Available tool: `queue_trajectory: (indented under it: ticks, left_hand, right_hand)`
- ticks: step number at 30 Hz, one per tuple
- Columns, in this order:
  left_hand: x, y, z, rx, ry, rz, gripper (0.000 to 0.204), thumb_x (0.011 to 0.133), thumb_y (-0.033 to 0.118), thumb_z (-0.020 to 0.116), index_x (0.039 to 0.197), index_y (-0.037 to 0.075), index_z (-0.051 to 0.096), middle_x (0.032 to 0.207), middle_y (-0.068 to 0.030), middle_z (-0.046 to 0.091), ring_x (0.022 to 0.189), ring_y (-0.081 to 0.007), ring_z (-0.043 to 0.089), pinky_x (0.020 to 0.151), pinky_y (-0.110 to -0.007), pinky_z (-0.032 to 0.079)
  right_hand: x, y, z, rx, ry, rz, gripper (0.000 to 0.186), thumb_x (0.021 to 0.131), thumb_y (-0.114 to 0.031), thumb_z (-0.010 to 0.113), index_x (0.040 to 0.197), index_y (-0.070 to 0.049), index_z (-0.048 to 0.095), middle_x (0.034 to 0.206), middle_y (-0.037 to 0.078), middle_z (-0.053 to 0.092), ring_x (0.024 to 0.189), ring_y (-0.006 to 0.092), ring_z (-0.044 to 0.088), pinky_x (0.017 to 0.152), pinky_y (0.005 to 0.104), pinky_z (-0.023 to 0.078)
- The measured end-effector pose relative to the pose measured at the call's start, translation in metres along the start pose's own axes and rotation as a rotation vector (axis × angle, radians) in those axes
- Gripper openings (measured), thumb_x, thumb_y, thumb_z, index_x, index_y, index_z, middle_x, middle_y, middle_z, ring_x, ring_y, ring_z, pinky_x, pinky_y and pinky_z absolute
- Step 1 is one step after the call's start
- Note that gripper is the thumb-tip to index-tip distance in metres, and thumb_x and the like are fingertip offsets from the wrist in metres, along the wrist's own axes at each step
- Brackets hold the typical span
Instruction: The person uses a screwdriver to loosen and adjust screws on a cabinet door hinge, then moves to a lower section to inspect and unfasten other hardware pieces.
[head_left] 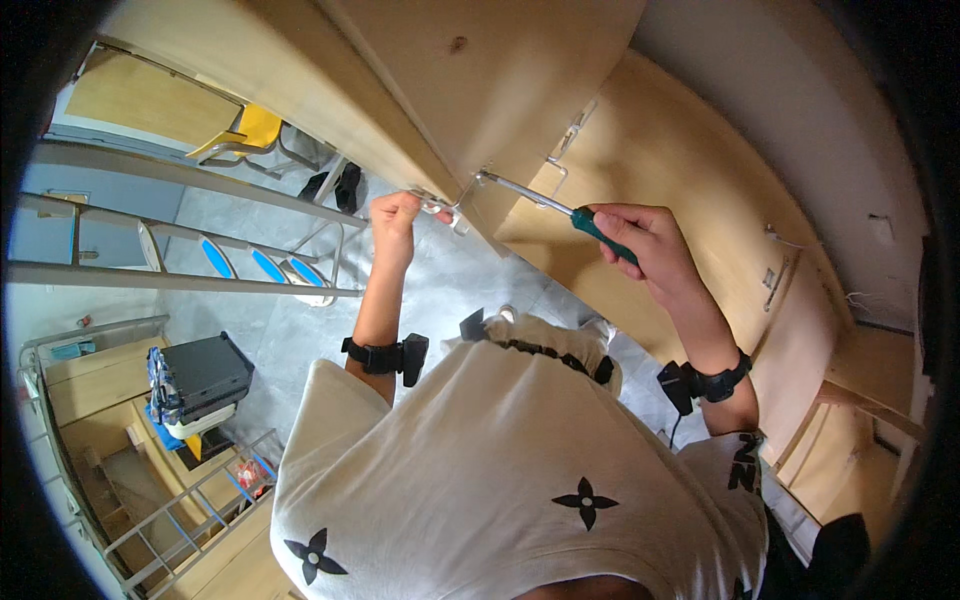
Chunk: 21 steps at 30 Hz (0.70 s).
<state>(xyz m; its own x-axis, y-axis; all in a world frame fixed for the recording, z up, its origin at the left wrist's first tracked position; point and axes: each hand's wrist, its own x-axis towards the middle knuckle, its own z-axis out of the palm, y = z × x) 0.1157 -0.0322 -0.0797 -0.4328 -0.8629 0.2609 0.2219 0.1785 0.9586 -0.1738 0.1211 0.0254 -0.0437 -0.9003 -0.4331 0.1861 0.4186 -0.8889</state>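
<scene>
A screwdriver with a dark green handle (604, 236) is gripped in my right hand (645, 245). Its thin steel shaft points to the left, and the tip meets a small metal fitting (480, 178) on the light wooden panel. My left hand (394, 222) is closed at the edge of the wooden door (375, 130), around a metal latch (436, 203). A fingertip shows on the latch's far side; the rest of the grip is hidden. Between the two hands a bent metal piece stands out from the panel edge.
More metal latch hardware (572, 132) sits on the wooden panel (640, 180) to the right. At left are a metal ladder (180, 280) with blue treads, a yellow chair (258, 128), a dark box (205, 372) and metal bed rails (190, 510). Grey floor (300, 260) lies below.
</scene>
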Motion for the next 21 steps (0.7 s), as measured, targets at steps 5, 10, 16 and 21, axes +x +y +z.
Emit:
queue_trajectory:
  ticks: [5,10,16,21]
  left_hand:
    - [-0.01,-0.003,-0.009,-0.133,0.009,-0.149,0.041,0.087,0.036,0.059,0.082,-0.004,0.063,0.086,-0.013,0.064,0.075,-0.0246,0.064,0.077,-0.037,0.05]
    - [-0.022,0.037,0.026,-0.232,0.24,-0.117,0.03,0.084,0.011,0.063,0.109,-0.003,0.055,0.098,-0.0093,0.06,0.086,-0.0165,0.06,0.076,-0.029,0.051]
    - [-0.014,0.055,0.026,-0.19,0.195,-0.113,0.014,0.086,0.005,0.056,0.099,-0.001,0.057,0.093,-0.0075,0.059,0.082,-0.0146,0.059,0.076,-0.028,0.053]
    - [-0.02,0.054,0.022,-0.118,0.186,-0.067,0.011,0.088,0.002,0.052,0.097,-0.002,0.057,0.091,-0.0069,0.059,0.081,-0.0157,0.06,0.075,-0.028,0.054]
  right_hand:
    - [-0.013,0.038,0.019,-0.105,0.121,-0.103,0.031,0.089,-0.022,0.058,0.108,0.001,0.062,0.063,0.0,0.053,0.046,0.0032,0.039,0.04,0.0175,0.028]
    - [-0.039,0.115,0.025,-0.258,0.167,-0.111,0.025,0.085,-0.017,0.062,0.099,0.004,0.064,0.066,0.0,0.057,0.054,0.006,0.048,0.047,0.0215,0.038]
    - [-0.068,0.137,0.045,-0.348,0.039,-0.052,0.028,0.083,-0.017,0.064,0.102,0.004,0.064,0.069,0.002,0.061,0.058,0.0078,0.053,0.053,0.022,0.042]
    - [-0.091,0.151,0.036,-0.378,-0.015,-0.104,0.028,0.082,-0.016,0.063,0.102,0.004,0.064,0.068,0.002,0.06,0.058,0.0076,0.052,0.053,0.0228,0.042]
